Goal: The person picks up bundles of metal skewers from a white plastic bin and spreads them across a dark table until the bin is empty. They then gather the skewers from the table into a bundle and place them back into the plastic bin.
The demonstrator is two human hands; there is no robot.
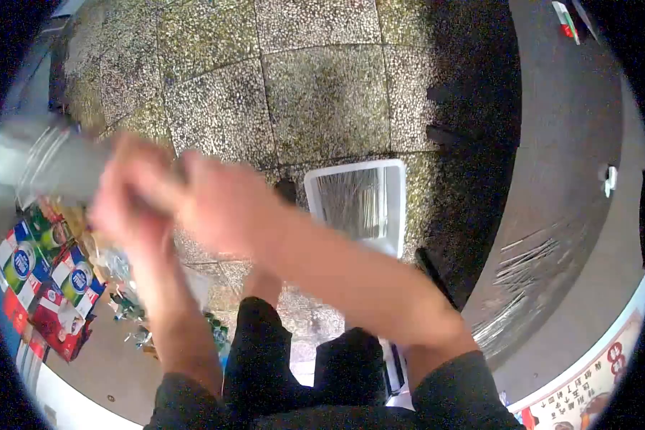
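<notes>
The scene is bent into a circle by a fisheye lens, and the corners are blacked out. Even, moderate light is cast on the speckled floor (pixel 322 86), while a deep shadow is thrown along the counter edge (pixel 480 107). Both hands (pixel 186 197) are smeared by motion blur. Streaks of glare are seen on the grey counter (pixel 552 236).

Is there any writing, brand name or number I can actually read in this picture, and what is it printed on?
No text here can be read for certain.
Red, green and blue cartons, lower left: round blue-and-white logos, lettering too blurred to read.
Poster, lower right: red characters and black print, too small and cut off to read.
Small red-and-green item, top right: too small to read.
</notes>
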